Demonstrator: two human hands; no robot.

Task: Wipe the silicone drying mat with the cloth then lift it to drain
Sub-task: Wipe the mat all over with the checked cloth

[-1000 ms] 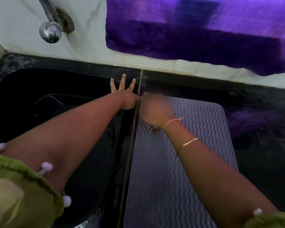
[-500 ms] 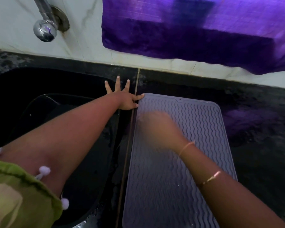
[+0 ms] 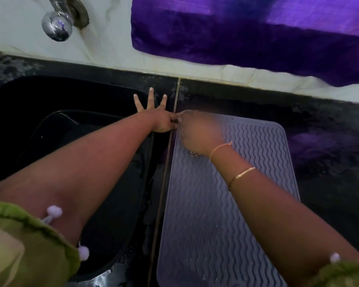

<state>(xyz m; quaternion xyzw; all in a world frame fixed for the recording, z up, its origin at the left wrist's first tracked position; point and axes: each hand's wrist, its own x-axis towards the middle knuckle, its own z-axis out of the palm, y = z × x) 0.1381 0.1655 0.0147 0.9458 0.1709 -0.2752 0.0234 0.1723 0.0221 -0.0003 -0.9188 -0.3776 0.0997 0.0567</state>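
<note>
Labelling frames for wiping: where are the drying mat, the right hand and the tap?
drying mat [image 3: 216,214]: head view, bare ribbed middle.
right hand [image 3: 199,133]: head view, blurred back of hand.
tap [image 3: 57,25]: head view, chrome end.

Both bare forearms emerge from short olive-green fabric sleeves [image 3: 19,245] trimmed with small white pom-poms [image 3: 54,211], the right wrist wearing a thin orange thread band [image 3: 220,149] and a slim gold bangle [image 3: 241,175].
</note>
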